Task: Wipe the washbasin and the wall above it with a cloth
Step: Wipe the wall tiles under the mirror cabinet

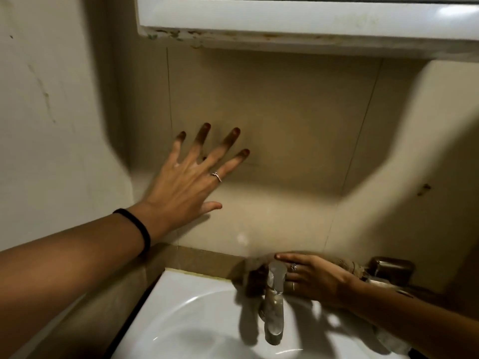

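My left hand [186, 182] lies flat on the beige tiled wall [290, 120] above the basin, fingers spread, holding nothing. My right hand [313, 279] presses down on a dark brownish cloth [252, 279] on the ledge behind the metal tap [274, 304]. The cloth is bunched under the palm and fingers, and shows to the left of the tap and behind the wrist. The white washbasin [181, 322] fills the lower middle, with the tap's spout over the bowl.
A white cabinet or mirror frame [285, 24] with a stained lower edge overhangs the wall. A brown ledge [202, 257] runs behind the basin. A metal object [391, 268], perhaps a soap dish, sits at the right of the ledge. A side wall [51, 99] closes in on the left.
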